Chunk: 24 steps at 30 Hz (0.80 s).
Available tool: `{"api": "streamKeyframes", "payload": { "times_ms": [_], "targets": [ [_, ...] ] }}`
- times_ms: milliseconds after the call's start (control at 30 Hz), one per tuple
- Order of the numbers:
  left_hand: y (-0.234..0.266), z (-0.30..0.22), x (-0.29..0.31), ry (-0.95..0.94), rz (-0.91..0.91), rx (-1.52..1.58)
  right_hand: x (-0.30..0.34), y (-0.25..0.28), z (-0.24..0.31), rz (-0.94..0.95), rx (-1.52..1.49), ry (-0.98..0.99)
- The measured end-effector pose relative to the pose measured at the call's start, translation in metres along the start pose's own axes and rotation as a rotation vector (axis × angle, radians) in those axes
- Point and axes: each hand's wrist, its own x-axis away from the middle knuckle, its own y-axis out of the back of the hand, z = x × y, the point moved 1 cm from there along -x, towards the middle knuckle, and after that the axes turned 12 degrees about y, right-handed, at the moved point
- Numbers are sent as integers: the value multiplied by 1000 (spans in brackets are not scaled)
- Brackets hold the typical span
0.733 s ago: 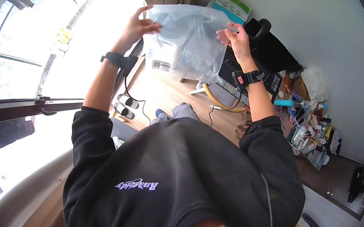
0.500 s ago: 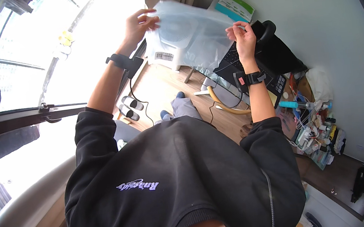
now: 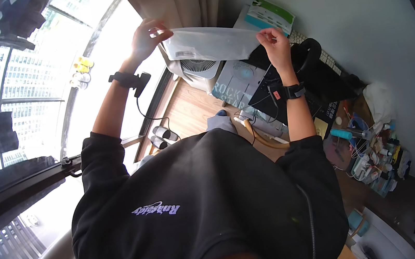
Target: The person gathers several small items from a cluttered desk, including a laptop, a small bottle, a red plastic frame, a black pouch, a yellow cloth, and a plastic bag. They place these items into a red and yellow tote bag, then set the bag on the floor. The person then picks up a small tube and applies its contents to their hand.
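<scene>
Apart, hands (image 3: 149, 38) (image 3: 276, 47) hold plastic bag (image 3: 214, 43) by edges; floor (image 3: 189, 110) below.

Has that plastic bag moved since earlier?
Yes: the bag has shifted upward in the picture against the white appliance, whose round grille now shows partly uncovered.

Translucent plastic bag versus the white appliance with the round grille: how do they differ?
The translucent plastic bag is thin film; the white appliance looks rigid, with a round slatted grille. The bag is held up between the left hand and right hand; neither hand touches the appliance. Both look pale.
</scene>
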Motion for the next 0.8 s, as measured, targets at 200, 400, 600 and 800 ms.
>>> {"api": "streamKeyframes", "payload": {
  "times_ms": [200, 400, 600, 800],
  "targets": [
    [-1, 6, -57, 101, 264, 225, -38, 4, -35, -40, -346, -56],
    [5, -25, -108, 102, 474, 38, -73, 8, -19, -50, -293, -10],
    [-79, -94, -129, -134, 515, 62, -105, -18, 16, 169, -249, 57],
    [-97, -93, -183, -181, 590, 360, -104, 6, 37, 315, 146, -101]
  ]
}}
